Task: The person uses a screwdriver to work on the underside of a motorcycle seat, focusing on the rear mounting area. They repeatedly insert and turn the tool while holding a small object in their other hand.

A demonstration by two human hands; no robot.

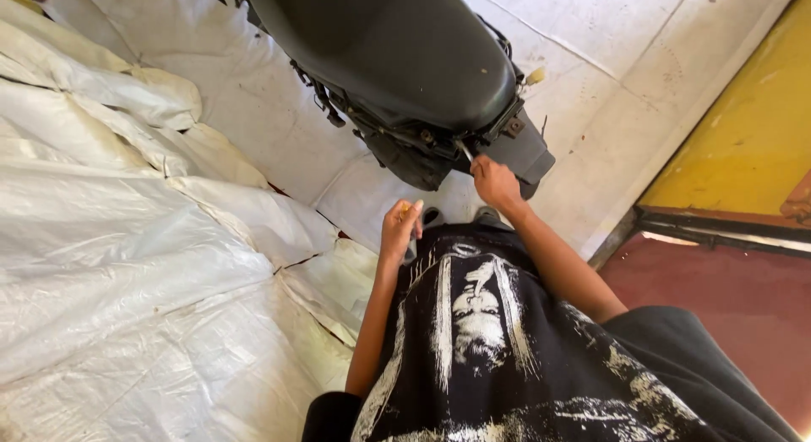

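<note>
Apparently stiff, light and slim, the thin grey metal tool (465, 150) is pinched near its lower end by the right hand (495, 182) against the black scooter's rear underside (439, 142), while the left hand (400, 229) curls around a small yellowish object (406, 210).

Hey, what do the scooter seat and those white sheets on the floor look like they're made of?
The scooter seat looks like black vinyl or a similar synthetic cover: smooth, with a dull sheen and no weave. The white sheets look like thin woven plastic tarpaulin: crinkled, slightly glossy, with sharp creases and torn edges. Neither can be confirmed by look alone.
</note>
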